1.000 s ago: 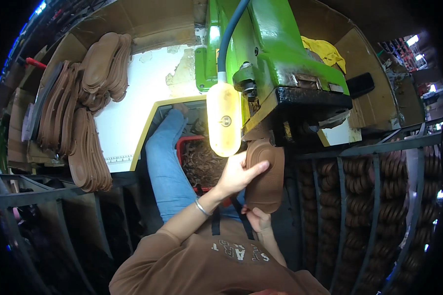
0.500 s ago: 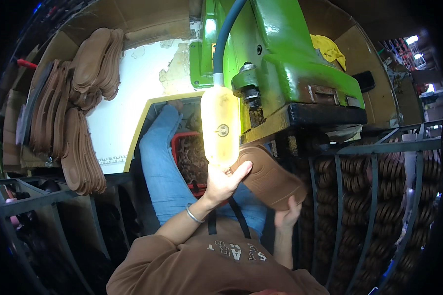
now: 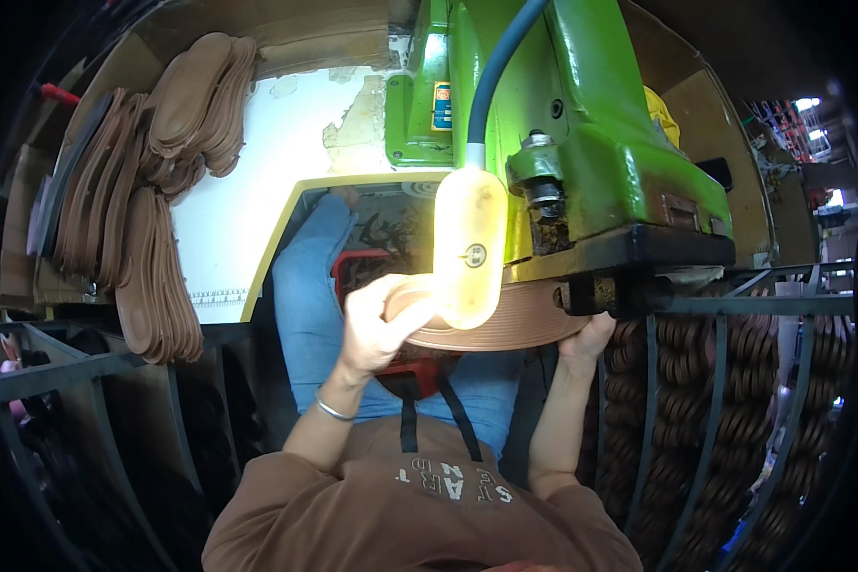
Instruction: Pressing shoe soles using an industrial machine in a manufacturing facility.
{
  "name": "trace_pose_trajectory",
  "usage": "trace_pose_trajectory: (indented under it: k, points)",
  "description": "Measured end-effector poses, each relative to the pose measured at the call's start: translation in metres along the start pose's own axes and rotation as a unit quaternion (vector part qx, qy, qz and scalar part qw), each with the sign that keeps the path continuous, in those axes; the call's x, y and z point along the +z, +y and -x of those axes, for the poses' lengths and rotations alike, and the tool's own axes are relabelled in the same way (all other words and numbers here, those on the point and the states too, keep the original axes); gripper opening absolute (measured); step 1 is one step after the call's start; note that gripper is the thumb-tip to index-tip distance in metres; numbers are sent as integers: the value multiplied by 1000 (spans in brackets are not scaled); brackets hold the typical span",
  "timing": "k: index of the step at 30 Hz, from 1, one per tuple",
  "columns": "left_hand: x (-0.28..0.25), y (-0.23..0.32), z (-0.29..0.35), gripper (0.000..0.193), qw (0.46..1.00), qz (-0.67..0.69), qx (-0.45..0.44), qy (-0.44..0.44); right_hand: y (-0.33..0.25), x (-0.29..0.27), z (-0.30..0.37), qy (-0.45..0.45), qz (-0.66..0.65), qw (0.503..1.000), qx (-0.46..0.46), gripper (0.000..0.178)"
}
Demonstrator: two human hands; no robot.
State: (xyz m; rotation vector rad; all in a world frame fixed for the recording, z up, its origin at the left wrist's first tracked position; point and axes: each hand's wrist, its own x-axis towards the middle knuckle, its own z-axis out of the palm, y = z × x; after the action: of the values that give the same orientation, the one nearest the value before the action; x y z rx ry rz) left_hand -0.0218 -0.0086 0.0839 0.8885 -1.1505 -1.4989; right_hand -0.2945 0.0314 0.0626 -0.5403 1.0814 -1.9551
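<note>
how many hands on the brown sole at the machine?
2. The left hand grips the brown sole at its left end; the right hand supports its right end under the green machine. The lamp hides part of the sole.

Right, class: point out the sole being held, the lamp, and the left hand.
sole (image 3: 529,324), head view, on its flat face right of the lamp
lamp (image 3: 470,246), head view, middle of its glowing shade
left hand (image 3: 377,324), head view, back of the hand

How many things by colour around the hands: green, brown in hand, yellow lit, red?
Green machine: 1
Brown shoe sole, held by the left hand and the right hand: 1
Yellow lit lamp: 1
Red bin: 1
Total: 4
</note>
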Motion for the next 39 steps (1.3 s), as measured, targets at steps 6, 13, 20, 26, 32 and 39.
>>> trace_pose_trajectory:
  k: [6, 13, 20, 26, 32, 39]
  points:
    - [-57, 13, 17, 28, 995, 53, -51, 63, 20, 42, 36, -37, 95, 995, -10, 36]
    - [-109, -2, 59, 21, 987, 79, -101, 92, 37, 73, 55, -139, 93, 986, 20, 53]
    - [-98, -8, 55, 25, 974, -134, -151, -102, 31, 70, 48, -169, 121, 978, 23, 51]
    - [-31, 47, -19, 22, 950, -271, 104, -118, 6, 43, 29, -65, 42, 996, -34, 40]
    - [-37, 64, -41, 24, 953, -244, 83, -158, 0, 42, 34, -61, 39, 997, 6, 38]
    - [-92, 58, 9, 26, 958, -283, 10, -45, 26, 79, 52, -122, 26, 989, 84, 44]
